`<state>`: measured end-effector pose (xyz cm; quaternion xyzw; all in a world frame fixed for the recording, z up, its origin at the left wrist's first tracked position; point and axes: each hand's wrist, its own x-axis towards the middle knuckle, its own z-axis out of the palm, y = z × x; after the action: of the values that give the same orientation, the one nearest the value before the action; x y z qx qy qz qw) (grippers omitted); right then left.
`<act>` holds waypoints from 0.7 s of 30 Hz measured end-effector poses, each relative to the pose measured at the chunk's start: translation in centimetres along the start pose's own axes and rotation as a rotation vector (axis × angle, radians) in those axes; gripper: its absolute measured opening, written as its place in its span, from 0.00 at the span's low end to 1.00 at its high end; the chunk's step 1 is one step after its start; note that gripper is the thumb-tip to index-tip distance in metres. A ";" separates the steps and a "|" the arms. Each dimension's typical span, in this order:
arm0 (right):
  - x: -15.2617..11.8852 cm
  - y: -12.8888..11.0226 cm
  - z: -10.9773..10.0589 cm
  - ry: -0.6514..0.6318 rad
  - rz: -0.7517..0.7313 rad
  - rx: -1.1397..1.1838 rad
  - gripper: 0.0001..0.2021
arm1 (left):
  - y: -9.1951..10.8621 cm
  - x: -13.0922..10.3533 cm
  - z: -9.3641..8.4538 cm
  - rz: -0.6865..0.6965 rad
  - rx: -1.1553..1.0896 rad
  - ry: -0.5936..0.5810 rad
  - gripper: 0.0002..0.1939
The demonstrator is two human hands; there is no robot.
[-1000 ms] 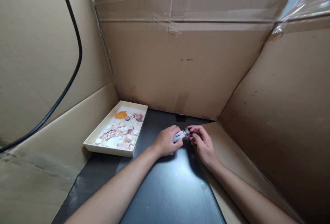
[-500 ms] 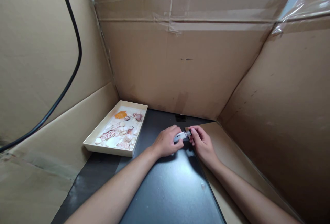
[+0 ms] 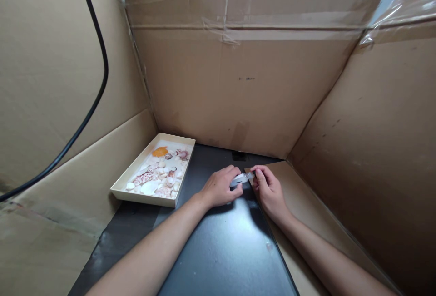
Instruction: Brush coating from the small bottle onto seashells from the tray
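My left hand (image 3: 223,185) is closed around a small bottle (image 3: 240,180) with a pale label or body, held low over the dark tabletop (image 3: 218,241). The bottle lies nearly sideways, its clear narrow end pointing right. At that end my right hand (image 3: 269,189) pinches a small dark cap (image 3: 254,173) between thumb and fingers. The fingers hide most of the cap, and I cannot tell whether it still touches the bottle. To the left of my left hand stands a cream tray (image 3: 143,198) with several seashells (image 3: 148,177) and an orange piece (image 3: 160,151) in it.
Cardboard walls (image 3: 218,91) enclose the table at the back and both sides. A flat cardboard sheet (image 3: 299,196) lies under my right forearm. Down the left wall hangs a black cable (image 3: 104,60). Clear plastic film (image 3: 408,5) shows at the upper right.
My right hand has shifted slightly right with the dark cap, and more of the bottle's clear end shows. My left hand and the tray stay in place.
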<state>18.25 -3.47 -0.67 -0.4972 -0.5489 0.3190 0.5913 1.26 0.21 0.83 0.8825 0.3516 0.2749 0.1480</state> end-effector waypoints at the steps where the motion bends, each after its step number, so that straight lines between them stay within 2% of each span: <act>1: 0.0 0.0 0.0 -0.004 -0.002 -0.001 0.14 | 0.0 0.0 0.0 0.002 0.005 0.000 0.05; 10: 0.2 0.1 0.2 -0.004 0.063 0.083 0.15 | -0.1 0.0 0.0 -0.003 0.007 0.005 0.06; 21: 0.4 -1.0 0.0 0.169 0.103 0.175 0.16 | -0.7 0.1 -0.1 -0.170 0.021 0.035 0.08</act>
<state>18.15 -3.38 0.45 -0.4964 -0.4410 0.3528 0.6592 0.87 0.79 0.57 0.8461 0.4305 0.2733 0.1555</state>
